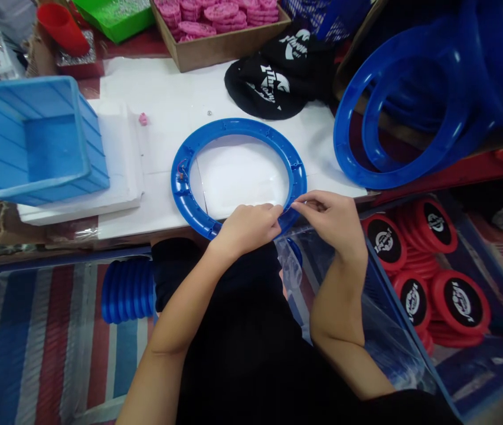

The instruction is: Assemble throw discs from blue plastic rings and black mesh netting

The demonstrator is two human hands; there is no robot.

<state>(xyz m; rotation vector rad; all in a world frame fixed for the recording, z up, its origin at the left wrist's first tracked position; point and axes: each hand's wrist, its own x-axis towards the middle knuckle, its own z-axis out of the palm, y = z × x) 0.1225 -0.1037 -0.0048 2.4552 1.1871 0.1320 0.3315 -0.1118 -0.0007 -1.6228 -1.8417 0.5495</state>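
Blue ring, channelled side up, small wired part at left | location: white work surface, near edge | left hand: fingers curled at near-right rim, grasp hidden, cannot tell | right hand: thumb and forefinger pinched just beside, contents too small to tell | light-blue bin: left

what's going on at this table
Someone is working on a blue ring on the white tabletop. The left hand is at its near edge; the right hand is in a pinch beside it, anything held too small to tell. A wired part sits in the ring's left side.
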